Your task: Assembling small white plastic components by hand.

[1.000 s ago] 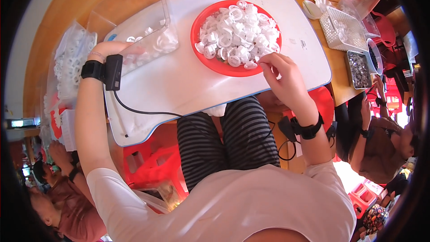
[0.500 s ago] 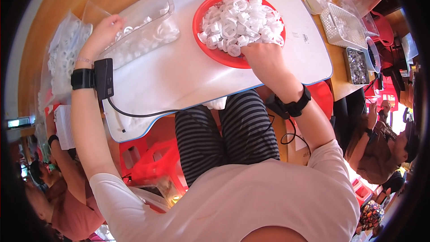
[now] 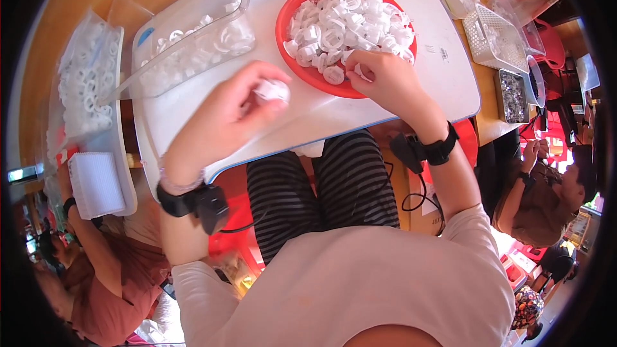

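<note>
A red bowl (image 3: 283,26) is heaped with small white ring-shaped plastic parts (image 3: 334,22) on the white table (image 3: 270,148). Over its near edge, my right hand (image 3: 389,80) is closed in a pinch, with a white plastic part (image 3: 362,72) showing between the fingers. My left hand (image 3: 225,115) is left of the bowl above the tabletop, slightly blurred. Its thumb and fingers grip a round white plastic part (image 3: 274,90). Beyond that hand stands a clear plastic box (image 3: 245,0), which holds more of the white parts.
Left of the table are a clear bag (image 3: 87,83) of white parts and a white notepad (image 3: 98,181), with a person in a reddish shirt (image 3: 119,299) nearby. A white basket (image 3: 491,37) and a metal tray (image 3: 513,97) of small pieces are at right. Another person (image 3: 543,199) sits beyond.
My left hand has come from the clear box toward the bowl and now holds a white plastic part. My right hand has lifted slightly at the bowl's near edge, its pinch now visible.
</note>
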`<state>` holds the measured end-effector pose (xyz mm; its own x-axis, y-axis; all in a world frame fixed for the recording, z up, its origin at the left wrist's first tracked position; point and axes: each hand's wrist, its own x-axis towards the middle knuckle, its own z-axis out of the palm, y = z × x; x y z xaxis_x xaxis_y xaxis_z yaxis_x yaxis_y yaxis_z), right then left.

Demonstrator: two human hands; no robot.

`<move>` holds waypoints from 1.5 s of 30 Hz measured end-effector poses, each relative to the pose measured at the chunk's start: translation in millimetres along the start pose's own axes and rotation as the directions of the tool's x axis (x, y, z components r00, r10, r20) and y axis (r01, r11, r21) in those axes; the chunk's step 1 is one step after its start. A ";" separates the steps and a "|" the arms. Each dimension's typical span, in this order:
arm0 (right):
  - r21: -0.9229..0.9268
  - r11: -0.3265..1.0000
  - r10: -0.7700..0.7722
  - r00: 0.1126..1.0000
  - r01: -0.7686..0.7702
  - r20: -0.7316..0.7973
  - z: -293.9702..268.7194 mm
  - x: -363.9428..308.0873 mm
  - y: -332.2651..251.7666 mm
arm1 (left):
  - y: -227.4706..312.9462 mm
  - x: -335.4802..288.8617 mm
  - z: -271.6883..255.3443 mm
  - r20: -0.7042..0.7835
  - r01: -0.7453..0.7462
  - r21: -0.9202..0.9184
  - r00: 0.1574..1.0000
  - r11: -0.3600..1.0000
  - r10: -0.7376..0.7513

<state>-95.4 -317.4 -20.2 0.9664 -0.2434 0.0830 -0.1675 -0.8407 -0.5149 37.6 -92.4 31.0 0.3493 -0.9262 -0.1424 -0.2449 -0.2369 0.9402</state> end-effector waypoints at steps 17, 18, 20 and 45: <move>0.328 0.939 0.153 0.978 -0.101 -0.139 11.0 -9.2 -3.9 | -47.8 81.5 12.5 0.165 -0.026 -0.397 0.981 0.918 0.099; 0.330 0.938 0.156 0.979 -0.105 -0.131 10.9 -8.5 -6.9 | -54.3 81.5 13.1 0.152 -0.060 -0.358 0.981 0.932 0.121; 0.297 0.944 0.192 0.971 -0.145 -0.139 12.1 -6.7 -11.8 | -61.0 82.3 13.9 0.143 -0.086 -0.325 0.980 0.942 0.139; 0.837 0.545 0.309 0.918 0.045 -0.250 40.8 -8.6 -30.3 | -68.8 83.8 23.3 0.098 -0.071 -0.390 0.988 0.918 0.118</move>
<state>-90.7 -270.1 -40.1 0.7864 -0.6038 0.1307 0.1157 -0.0638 -0.9912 62.6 -160.6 -52.8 0.2272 -0.9720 -0.0598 0.1035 -0.0369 0.9939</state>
